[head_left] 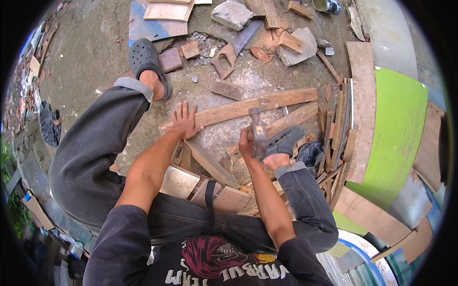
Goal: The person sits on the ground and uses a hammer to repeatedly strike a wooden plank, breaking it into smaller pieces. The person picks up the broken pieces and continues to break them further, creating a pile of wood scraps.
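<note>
My left hand [186, 123] lies flat with fingers spread on the left end of a long wooden plank [253, 106] on the ground. My right hand [246, 144] is closed around a hammer [258, 132], which is slightly blurred. Its head hangs over or near the plank's lower edge; I cannot tell whether it touches. A second wooden plank [298, 117] lies just below the first, partly hidden behind the hammer. A short wood block [228, 89] rests above the long plank. Farther off, a handsaw [234, 51] with a wooden handle lies on the ground.
Broken concrete chunks [232, 15] and wood offcuts lie at the far side, near an open can [327, 5]. To the right are stacked wood strips [338, 126] and a green board [398, 124]. My clog-clad feet flank the planks. Boards [179, 182] lie beneath my legs.
</note>
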{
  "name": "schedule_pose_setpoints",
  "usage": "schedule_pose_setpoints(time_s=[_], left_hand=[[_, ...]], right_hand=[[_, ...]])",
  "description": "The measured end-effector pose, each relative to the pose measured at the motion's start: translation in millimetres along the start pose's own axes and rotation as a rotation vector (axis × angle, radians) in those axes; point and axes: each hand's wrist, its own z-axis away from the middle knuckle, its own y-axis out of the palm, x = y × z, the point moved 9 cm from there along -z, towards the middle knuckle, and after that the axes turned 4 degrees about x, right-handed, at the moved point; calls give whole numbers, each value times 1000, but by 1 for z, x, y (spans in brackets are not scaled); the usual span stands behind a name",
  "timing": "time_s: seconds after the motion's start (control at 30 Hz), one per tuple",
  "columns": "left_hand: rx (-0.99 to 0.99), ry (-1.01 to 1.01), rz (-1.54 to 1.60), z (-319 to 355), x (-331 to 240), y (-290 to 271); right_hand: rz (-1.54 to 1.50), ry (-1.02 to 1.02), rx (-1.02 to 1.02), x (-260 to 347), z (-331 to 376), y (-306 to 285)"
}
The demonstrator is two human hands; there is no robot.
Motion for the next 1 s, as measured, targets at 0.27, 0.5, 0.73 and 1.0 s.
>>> schedule_pose_setpoints(time_s=[0.27, 0.5, 0.73, 1.0], left_hand=[[-49, 4, -17, 3, 6, -3], [-266, 248, 106, -1, 11, -13], [-490, -153, 523, -13, 167, -32], [-255, -414, 633, 15, 164, 7]], right_hand=[[2, 514, 218, -40, 26, 9], [615, 313, 359, 24, 63, -144], [715, 133, 197, 112, 161, -243], [665, 155, 141, 108, 182, -215]])
